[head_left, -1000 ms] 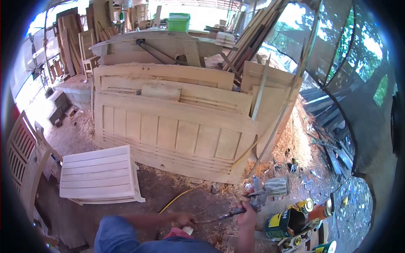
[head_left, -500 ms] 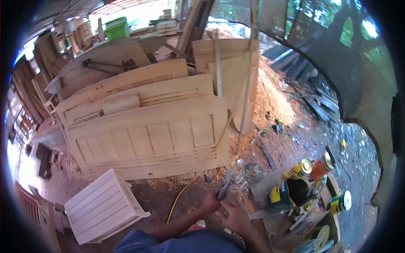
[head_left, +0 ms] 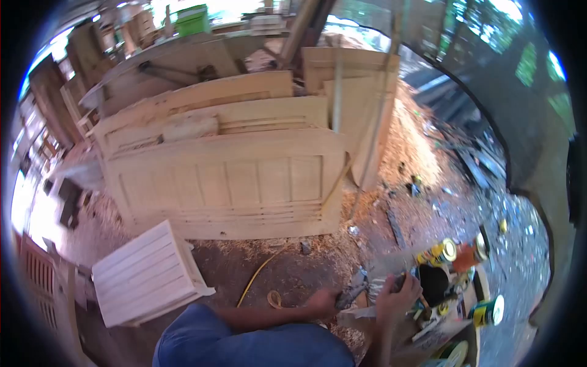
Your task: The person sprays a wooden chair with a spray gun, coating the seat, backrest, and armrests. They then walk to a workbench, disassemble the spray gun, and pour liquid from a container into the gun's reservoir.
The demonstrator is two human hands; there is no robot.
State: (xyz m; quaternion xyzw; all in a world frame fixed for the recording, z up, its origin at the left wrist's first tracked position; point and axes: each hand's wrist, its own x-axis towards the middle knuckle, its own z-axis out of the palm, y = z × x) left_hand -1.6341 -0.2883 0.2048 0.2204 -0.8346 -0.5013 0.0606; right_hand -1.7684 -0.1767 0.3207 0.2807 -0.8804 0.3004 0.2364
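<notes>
My left hand (head_left: 322, 304) is closed around a dark grey tool (head_left: 350, 296), blurred, whose kind I cannot make out. To its right, my right hand (head_left: 398, 298) has its fingers curled at a small dark piece (head_left: 399, 282) that they mostly cover. Between the hands is a pale, shiny container (head_left: 376, 289), partly hidden. Just beyond my right hand stands a dark open bucket (head_left: 433, 284), with a yellow-labelled can (head_left: 438, 251) and an orange-red can (head_left: 469, 254) behind it.
A slatted wooden piece (head_left: 143, 275) lies at the left, near a yellow hose (head_left: 255, 278). Large wooden panels (head_left: 229, 183) lean upright ahead. Sawdust (head_left: 413, 153) is heaped at the right. A green-and-yellow can (head_left: 487, 311) stands at the far right.
Both hands have moved right, towards the cans, and spread apart. My right hand has risen and its fingers have curled. The camera view has shifted, and the legs show more.
</notes>
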